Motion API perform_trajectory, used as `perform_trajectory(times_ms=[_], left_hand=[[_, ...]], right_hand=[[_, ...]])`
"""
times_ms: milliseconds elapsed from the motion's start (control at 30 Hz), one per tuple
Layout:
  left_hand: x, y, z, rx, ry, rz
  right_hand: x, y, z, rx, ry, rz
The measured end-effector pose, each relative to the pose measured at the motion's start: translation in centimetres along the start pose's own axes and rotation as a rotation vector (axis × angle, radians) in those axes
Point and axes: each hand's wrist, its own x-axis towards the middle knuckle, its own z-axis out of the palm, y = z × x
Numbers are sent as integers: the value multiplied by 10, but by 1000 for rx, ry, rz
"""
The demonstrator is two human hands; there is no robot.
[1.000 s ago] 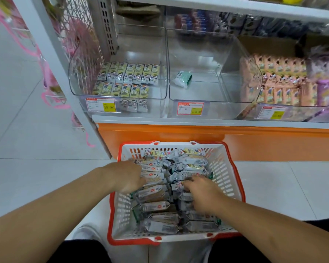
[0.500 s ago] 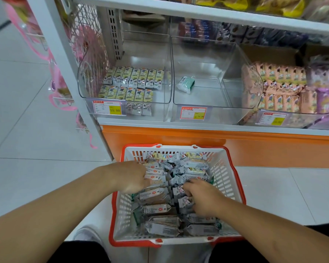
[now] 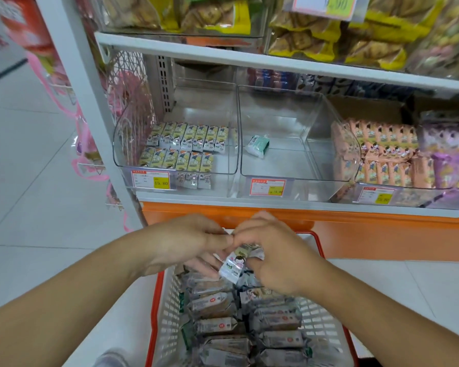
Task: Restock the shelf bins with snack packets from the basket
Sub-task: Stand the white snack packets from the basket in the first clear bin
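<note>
A red-rimmed white basket [image 3: 167, 308] on the floor holds several grey snack packets [image 3: 215, 325]. Above its far end my left hand [image 3: 188, 243] and my right hand [image 3: 272, 256] meet, and both pinch a small bundle of snack packets [image 3: 235, 263] lifted clear of the pile. On the shelf above, the left clear bin [image 3: 175, 152] holds two rows of yellow-green packets. The middle clear bin [image 3: 297, 144] holds a single green-and-white packet [image 3: 258, 145].
A bin of orange packets [image 3: 376, 152] and purple packets [image 3: 453, 160] sits to the right. Yellow bags [image 3: 329, 30] fill the upper shelf. An orange plinth [image 3: 382, 237] runs under the shelf. Pink items hang on a wire rack [image 3: 127, 102] at the left. Pale tiled floor surrounds the basket.
Both hands rose out of the basket and came together, lifting a few packets. The camera tilted up, showing more of the shelves.
</note>
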Motion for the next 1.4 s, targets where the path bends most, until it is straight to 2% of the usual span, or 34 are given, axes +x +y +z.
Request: perform_trajectory(times_ms=[100,200,467,600,700,767,867,967,1200,1400], left_hand=[[-14,8,-12,-49,-7,86],[-21,13,-17,-49,45,135],[-23,29,-18,174,157,204],[-22,46,-24,325,298,235],[-13,66,-48,382,465,323],[2,80,-71,452,508,327],[37,95,-104,565,499,298],[76,103,-121,662,418,249],[137,87,-127,1012,284,-12],[140,84,-126,1066,307,-30]], right_hand=[[5,-8,-15,113,109,-16],[10,-14,-20,112,130,-11],[17,-28,-29,189,180,-66],[24,-35,-46,234,213,-16],[37,-24,-61,150,263,75],[47,-13,-66,98,266,157],[56,3,-65,69,242,236],[61,11,-62,106,229,256],[69,23,-59,91,256,254],[75,27,-55,2,259,225]])
